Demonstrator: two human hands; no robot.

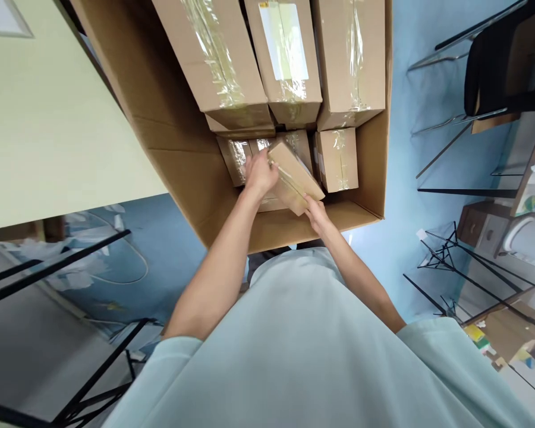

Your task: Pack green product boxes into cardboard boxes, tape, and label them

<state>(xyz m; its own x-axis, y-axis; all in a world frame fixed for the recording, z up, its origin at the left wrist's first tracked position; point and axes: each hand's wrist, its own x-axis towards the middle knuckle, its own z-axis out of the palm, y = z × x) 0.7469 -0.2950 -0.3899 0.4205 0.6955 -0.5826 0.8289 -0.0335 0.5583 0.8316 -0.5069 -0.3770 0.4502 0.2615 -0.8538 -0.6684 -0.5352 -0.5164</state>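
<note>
A small taped cardboard box [294, 177] is tilted inside a large open carton [178, 160] that stands on the floor. My left hand [259, 173] grips the small box's upper left end. My right hand [316, 215] holds its lower right corner from below. Both hands are closed on it. Under and beside it lie more small taped boxes [337, 159]. Three longer sealed boxes [220, 56] are stacked at the far end of the carton. The middle one carries a white label [284, 40].
A pale green tabletop [44, 113] borders the carton on the left. A black chair [508, 59] and metal-framed tables stand at right on the blue floor [410, 196]. Black stand legs [446, 261], cardboard and clutter lie at lower right, black bars and a cable at lower left.
</note>
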